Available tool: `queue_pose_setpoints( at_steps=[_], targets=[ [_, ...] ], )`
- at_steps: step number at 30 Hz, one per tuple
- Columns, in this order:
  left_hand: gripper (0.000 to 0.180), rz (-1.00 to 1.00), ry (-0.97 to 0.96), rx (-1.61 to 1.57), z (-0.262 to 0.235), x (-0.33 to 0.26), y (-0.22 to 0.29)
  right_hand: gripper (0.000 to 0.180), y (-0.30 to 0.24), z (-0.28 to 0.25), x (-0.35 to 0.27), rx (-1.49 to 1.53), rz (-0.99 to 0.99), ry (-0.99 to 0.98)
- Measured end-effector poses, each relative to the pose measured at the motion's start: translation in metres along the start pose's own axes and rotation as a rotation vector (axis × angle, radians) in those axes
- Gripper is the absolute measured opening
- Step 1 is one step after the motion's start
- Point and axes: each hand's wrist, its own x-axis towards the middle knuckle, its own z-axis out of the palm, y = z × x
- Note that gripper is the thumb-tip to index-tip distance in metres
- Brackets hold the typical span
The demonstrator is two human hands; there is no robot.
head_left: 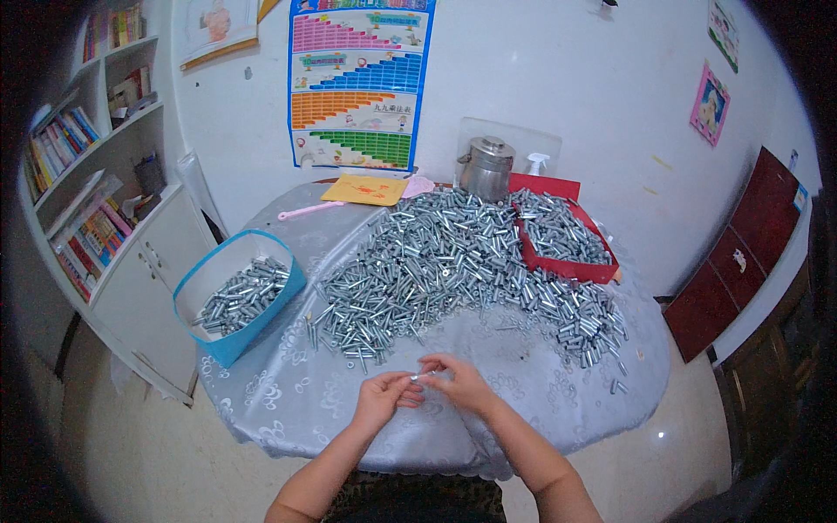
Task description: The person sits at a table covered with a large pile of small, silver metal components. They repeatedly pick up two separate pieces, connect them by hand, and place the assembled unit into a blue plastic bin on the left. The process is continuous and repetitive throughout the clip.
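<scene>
Near the front of the table my left hand (387, 397) and my right hand (459, 383) meet, fingertips pinched together. Between them is a small shiny metal fastener (414, 377), mostly covered by the fingers, so its exact kind is hard to make out. Just beyond the hands spreads a large heap of silvery metal bolts and sleeves (436, 261). On the left stands a blue fabric bin (292, 286) with a white lining, partly filled with similar metal pieces. Toward the back right, a red box (571, 268) holds more sleeve-like pieces.
A grey patterned tablecloth (288, 410) covers the round table. At the back are a steel pot (486, 170), a spray bottle (538, 163), a yellow envelope (364, 189) and a pink-handled swatter (307, 211). A bookshelf (139, 235) stands left; dark red panels (741, 261) lean on the right wall.
</scene>
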Motion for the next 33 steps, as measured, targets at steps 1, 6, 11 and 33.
queue_pose_setpoints(
  at_steps=[1, 6, 11, 33],
  targets=[
    [0.024, 0.02, 0.051, -0.023, -0.005, 0.005, -0.004, 0.02, 0.002, -0.004, 0.007, -0.142, -0.044, 0.031],
    [0.022, 0.083, 0.135, -0.086, -0.014, 0.007, -0.013, 0.02, 0.036, -0.018, 0.046, -0.689, -0.252, 0.132],
    [0.022, 0.116, 0.115, -0.1, -0.014, 0.009, -0.016, 0.024, 0.046, -0.013, 0.061, -0.834, -0.381, 0.11],
    [0.023, 0.091, 0.138, -0.084, -0.01, 0.009, -0.011, 0.02, 0.056, -0.031, 0.05, -0.581, 0.062, 0.025]
  ],
)
